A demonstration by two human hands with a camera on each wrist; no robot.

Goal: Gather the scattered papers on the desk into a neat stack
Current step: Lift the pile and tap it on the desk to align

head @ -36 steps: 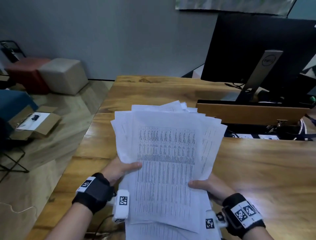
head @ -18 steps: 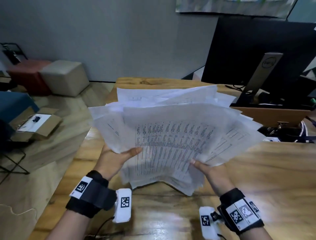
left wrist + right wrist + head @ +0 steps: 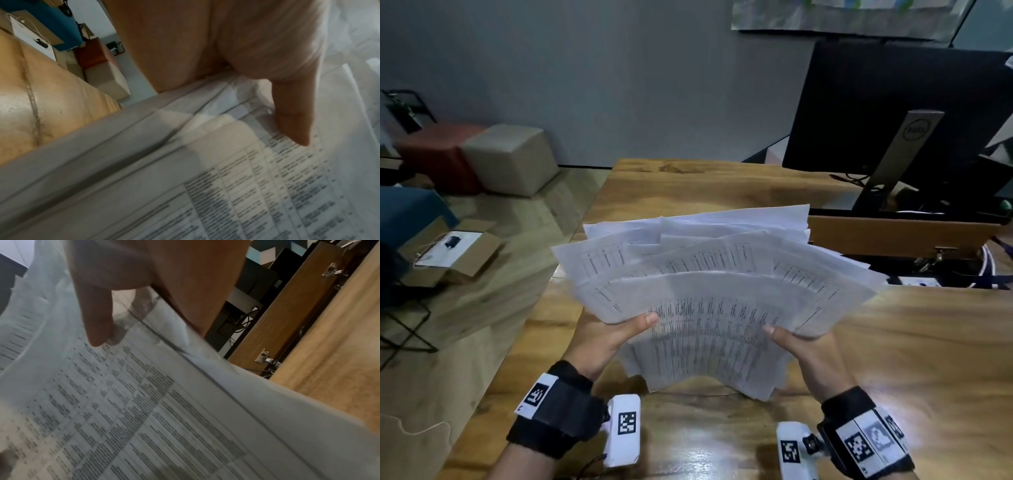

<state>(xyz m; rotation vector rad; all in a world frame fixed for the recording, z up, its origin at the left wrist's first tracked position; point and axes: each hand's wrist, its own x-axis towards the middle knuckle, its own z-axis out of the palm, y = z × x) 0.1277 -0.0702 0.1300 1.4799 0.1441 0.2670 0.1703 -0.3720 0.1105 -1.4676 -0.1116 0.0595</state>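
A fanned bundle of white printed papers (image 3: 709,301) hangs bowed above the wooden desk (image 3: 893,359), its near edge just over the wood. My left hand (image 3: 616,334) grips the bundle's left side, thumb on top of the printed sheet. My right hand (image 3: 796,342) grips the right side the same way. In the left wrist view the thumb (image 3: 292,113) presses on the papers (image 3: 226,194). In the right wrist view my thumb (image 3: 98,318) lies on the top sheet (image 3: 164,410). The fingers under the sheets are hidden.
A black monitor (image 3: 893,113) on a silver stand (image 3: 893,161) sits at the back right, behind a raised wooden flap (image 3: 893,236) over a cable well. The desk's left edge drops to the floor, where a cardboard box (image 3: 448,253) and cube stools (image 3: 510,157) stand.
The bundle went from lying flat and upright in my hands to tilted away, lifted and fanned wide sideways. Both hands shifted outward and forward with it.
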